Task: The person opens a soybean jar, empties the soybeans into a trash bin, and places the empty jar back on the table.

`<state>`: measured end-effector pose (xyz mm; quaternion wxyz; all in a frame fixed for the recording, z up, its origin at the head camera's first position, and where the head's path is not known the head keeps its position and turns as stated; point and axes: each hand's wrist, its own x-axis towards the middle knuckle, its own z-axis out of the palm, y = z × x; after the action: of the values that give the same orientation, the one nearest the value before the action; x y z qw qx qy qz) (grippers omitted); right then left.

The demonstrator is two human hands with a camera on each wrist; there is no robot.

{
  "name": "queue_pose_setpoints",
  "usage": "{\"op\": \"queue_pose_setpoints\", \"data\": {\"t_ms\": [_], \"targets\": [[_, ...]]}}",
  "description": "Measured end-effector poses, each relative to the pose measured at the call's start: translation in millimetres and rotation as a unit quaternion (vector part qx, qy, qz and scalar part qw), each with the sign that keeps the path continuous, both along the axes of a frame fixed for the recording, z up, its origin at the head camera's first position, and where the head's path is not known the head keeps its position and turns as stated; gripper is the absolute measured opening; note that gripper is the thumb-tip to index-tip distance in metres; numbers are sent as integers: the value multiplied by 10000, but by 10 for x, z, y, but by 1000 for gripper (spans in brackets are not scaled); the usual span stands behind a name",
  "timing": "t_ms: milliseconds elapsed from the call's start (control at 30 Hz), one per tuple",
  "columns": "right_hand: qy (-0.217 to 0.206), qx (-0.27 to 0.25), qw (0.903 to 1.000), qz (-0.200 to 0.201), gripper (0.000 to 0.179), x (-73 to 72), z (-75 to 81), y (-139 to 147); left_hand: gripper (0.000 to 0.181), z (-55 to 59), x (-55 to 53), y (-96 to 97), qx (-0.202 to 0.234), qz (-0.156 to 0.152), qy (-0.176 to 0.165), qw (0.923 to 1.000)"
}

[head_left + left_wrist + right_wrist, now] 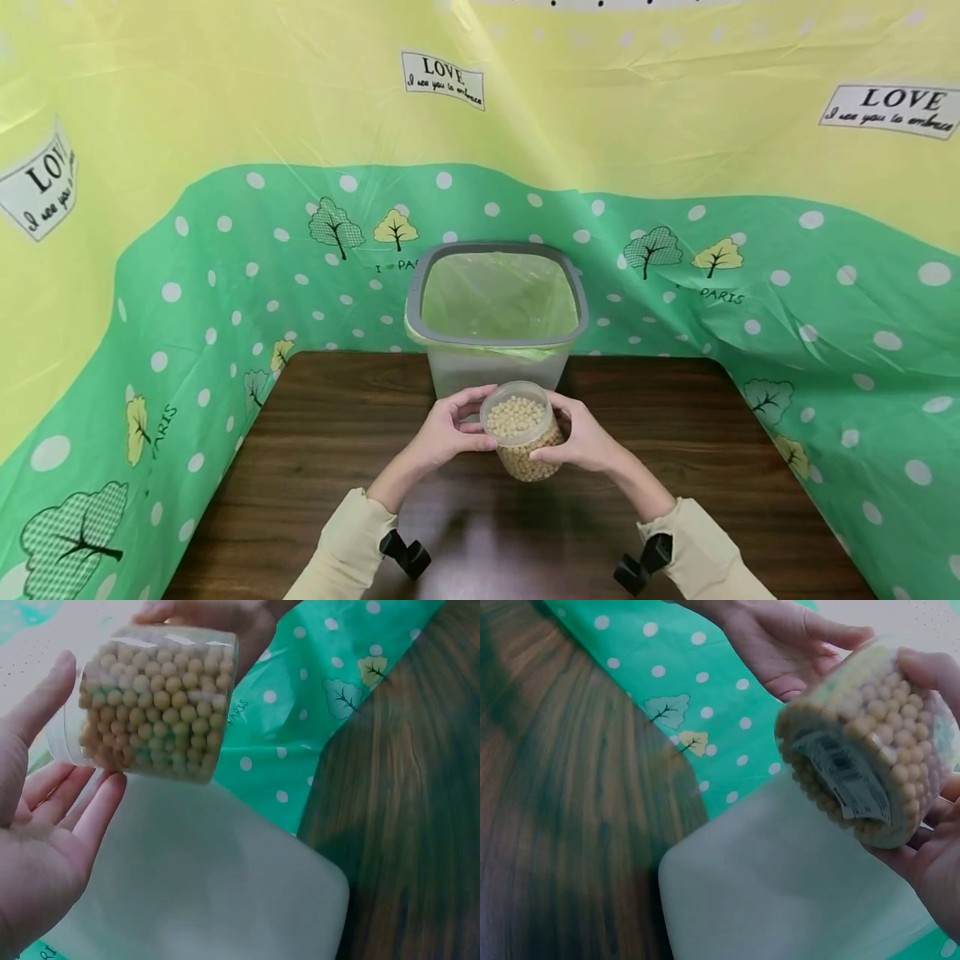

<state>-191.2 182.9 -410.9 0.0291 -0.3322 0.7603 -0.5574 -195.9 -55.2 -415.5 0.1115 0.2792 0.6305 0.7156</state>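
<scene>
A clear plastic jar [531, 460] filled with round, pale tan beans is held up over the table, tilted, its round top facing up toward the head camera. My right hand [588, 437] grips the jar's side, thumb across the front and fingers behind it. On the other side, my left hand [442, 429] has its thumb and fingers curved about the jar's top end. The left wrist view shows a pale band [64, 731] at that end, between thumb and fingertips. A white barcode label [844, 776] shows on the jar's base in the right wrist view.
Just beyond the hands stands a whitish bin [498, 367] with a grey rim [495, 340] and a pale green-yellow liner [498, 292]. It stands on the dark wooden table [337, 450]. A green and yellow printed curtain [240, 250] surrounds the table's back and sides.
</scene>
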Motion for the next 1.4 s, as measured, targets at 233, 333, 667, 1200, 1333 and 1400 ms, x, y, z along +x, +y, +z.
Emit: {"op": "queue_pose_setpoints", "data": {"t_ms": [233,333,667,1200,1333,1400], "targets": [[469,551,9932,-909,78,10,-48,-46,71,-51,8,68,-123,638,-5,9979],[579,596,9891,-1215,80,3,-83,-48,67,-41,-6,66,-308,740,-49,9968],[53,228,9992,-339,72,33,-27,-30,78,-62,-77,-4,-96,-191,-17,9998],[627,297,9946,-767,80,86,-25,-61,81,-31,-99,0,192,-249,203,9993],[1035,420,9890,-969,82,182,124,-130,80,-38,-45,56,287,80,441,9986],[1285,486,9820,-1299,84,235,210,-177,71,-29,9,97,260,534,548,9967]]}}
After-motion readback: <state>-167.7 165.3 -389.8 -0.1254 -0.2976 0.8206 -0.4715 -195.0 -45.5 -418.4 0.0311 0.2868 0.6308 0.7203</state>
